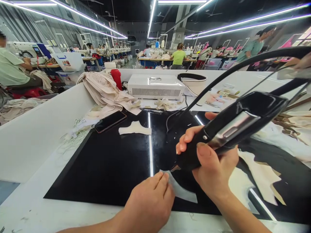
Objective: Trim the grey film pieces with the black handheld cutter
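Note:
My right hand point(215, 168) is wrapped round a black handheld tool point(233, 126) with a metal lever and a cable. The tool slants down to the left, its pointed tip beside the upper end of a curved pale grey piece point(183, 191). That end is pinched between the fingers of my left hand point(153, 199), while the rest of the piece stretches right over a glossy black board point(102, 174). Farther back on the board lies a cream fabric piece point(135, 128). More cream cut pieces point(261, 178) rest to the right of my right hand.
Behind the board are a white vented box point(156, 86), a red spool point(116, 79) and piled beige fabric point(104, 87). A phone point(110, 121) and tangled threads point(75, 132) lie at left. A white side wall point(39, 139) borders the table. People sit at sewing machines beyond.

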`<state>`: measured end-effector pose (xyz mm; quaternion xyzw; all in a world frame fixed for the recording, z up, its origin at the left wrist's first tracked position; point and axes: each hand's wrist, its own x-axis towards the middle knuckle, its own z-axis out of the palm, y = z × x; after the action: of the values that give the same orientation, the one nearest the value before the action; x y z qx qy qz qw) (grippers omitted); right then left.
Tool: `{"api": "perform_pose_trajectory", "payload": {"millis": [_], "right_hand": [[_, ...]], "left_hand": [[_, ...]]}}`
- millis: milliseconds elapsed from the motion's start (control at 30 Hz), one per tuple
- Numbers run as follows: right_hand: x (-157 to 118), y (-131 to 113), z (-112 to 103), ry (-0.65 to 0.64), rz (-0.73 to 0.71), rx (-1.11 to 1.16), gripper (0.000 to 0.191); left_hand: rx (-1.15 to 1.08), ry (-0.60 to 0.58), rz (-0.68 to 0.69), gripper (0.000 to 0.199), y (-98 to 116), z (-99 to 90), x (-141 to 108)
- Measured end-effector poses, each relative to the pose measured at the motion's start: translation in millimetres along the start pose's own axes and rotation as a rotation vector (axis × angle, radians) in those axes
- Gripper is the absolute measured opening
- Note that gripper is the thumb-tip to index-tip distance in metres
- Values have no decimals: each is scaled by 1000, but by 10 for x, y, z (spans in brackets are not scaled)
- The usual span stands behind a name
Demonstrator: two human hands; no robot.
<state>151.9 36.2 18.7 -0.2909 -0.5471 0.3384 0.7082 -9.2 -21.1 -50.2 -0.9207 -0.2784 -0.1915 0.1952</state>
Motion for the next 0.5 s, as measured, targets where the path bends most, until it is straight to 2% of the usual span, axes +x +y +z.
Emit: {"api": "perform_pose_trajectory", "payload": {"millis": [167,267,500], "right_hand": [[-30,15,-16,8,10,34,52],[-33,29,-14,11,2,54,54],[-13,29,12,4,-18,85,39]], "left_hand": [[-9,70,-27,26,29,-9,22],[-3,62,-16,25,34,-8,26],[10,87,-3,29,19,-21,40]]}}
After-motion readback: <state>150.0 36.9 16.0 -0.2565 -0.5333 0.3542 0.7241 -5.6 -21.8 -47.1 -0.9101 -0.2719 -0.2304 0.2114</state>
